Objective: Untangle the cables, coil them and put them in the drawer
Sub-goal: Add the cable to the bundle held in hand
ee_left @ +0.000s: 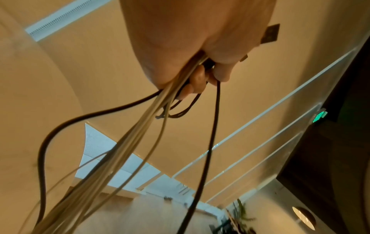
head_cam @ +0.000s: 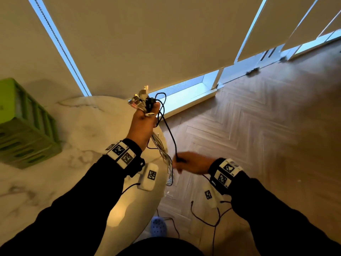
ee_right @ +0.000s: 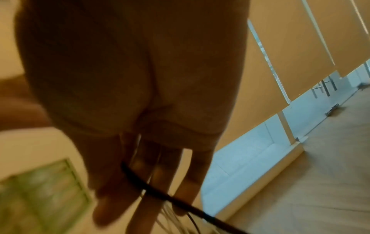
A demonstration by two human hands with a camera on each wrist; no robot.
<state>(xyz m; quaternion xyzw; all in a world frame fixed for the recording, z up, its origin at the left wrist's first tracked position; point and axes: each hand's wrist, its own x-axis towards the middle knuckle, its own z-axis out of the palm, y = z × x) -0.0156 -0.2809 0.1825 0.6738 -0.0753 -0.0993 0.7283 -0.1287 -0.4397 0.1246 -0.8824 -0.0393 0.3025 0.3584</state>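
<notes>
The left hand (head_cam: 143,122) is raised above the far edge of the round marble table (head_cam: 73,130), with the forearm going up and forward from the body. Its fingers are curled tight around a bundle of cables (head_cam: 162,150). The plugs (head_cam: 141,100) stick out above the fist, and the white and black strands hang down from under it, past the table's edge. In the left wrist view the curled fingers (ee_left: 197,82) close on the pale strands (ee_left: 128,150), with 2 black strands falling beside them.

The right hand (head_cam: 191,162) is lower, just off the table's right edge and over the wooden floor (head_cam: 267,126), with the back of the hand turned up. It holds 1 black cable (head_cam: 170,133), which runs up from it to the left fist. The right wrist view is blurred; there the fingers (ee_right: 192,171) point mostly down and the cable (ee_right: 160,191) crosses them, so how tight the hold is I cannot tell.

A green crate (head_cam: 24,124) stands on the table's left side.
</notes>
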